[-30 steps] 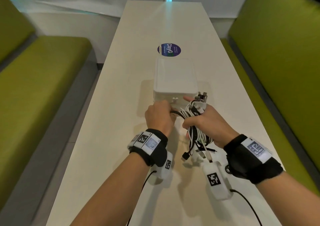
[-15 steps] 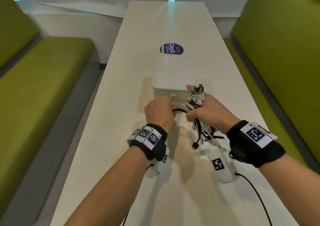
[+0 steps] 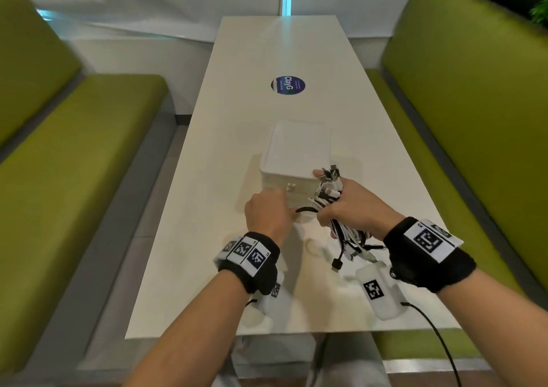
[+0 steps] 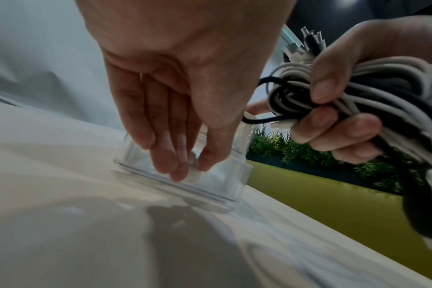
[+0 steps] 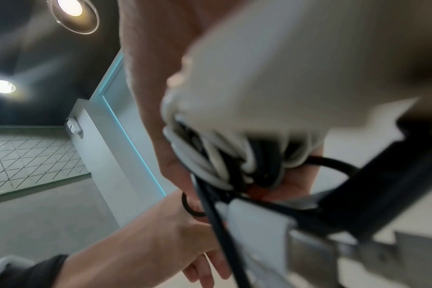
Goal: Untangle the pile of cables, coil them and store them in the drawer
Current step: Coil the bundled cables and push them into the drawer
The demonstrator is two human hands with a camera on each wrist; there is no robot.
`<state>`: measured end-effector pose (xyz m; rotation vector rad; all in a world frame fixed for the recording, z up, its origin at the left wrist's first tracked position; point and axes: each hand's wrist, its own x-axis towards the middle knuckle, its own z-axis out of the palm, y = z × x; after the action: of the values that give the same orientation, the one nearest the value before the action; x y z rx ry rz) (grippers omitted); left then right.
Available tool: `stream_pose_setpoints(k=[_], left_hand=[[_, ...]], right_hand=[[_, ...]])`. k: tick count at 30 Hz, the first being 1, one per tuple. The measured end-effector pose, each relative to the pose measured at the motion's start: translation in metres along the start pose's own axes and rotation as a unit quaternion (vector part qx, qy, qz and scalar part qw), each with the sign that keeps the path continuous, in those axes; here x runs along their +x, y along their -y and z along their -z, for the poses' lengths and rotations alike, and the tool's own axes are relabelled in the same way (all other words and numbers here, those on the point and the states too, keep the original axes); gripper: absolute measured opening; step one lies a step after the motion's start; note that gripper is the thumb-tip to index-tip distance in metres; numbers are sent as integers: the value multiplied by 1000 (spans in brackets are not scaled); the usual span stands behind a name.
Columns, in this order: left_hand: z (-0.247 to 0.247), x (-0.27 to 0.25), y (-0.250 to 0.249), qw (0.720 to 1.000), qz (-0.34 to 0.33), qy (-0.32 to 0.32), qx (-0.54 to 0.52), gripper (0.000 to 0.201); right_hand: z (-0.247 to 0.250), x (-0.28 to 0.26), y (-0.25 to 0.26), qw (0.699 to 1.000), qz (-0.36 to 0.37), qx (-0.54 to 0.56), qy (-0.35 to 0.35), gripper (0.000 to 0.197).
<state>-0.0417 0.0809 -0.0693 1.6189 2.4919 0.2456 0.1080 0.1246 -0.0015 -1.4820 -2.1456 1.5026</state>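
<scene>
White and black cables (image 3: 327,199) sit bundled in the right hand's (image 3: 353,208) closed grip beside the drawer box (image 3: 296,155). The left hand (image 3: 267,211) pinches the drawer knob (image 4: 194,173); a straight pull should prevent tipping.

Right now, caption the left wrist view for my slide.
Left hand pinches the drawer knob while the right hand grips a bundle of cables.

The left hand (image 3: 267,211) hid the drawer's (image 3: 296,161) lower front in the head view. In the left wrist view its fingertips (image 4: 178,165) blurred over the knob (image 4: 194,175). The cables (image 5: 210,155) smeared across the right wrist view, their plugs cut off at the edge. The right hand (image 3: 353,208) covered the bundle's middle.
</scene>
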Motion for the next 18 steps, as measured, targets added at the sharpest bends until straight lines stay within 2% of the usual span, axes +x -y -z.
stream_pose_setpoints(k=[3,10,13,18], left_hand=[[-3,-36,-2,1000,-3,17,-10,35],[-10,-106,-7,999,-6,22,-25,32],[-5,-116,-2,1000,-4,5,-28,34],[0,-119,11,995,-32,-22,-97,32]], right_hand=[[-8,-28,-9,1000,-6,-14,4,63],[-23,-71,-23,1000,2,-12,-13,66],[-28,-81,-25,1000,19,9,-8,61],[-37,-78,-25,999,33,26,-6,73]])
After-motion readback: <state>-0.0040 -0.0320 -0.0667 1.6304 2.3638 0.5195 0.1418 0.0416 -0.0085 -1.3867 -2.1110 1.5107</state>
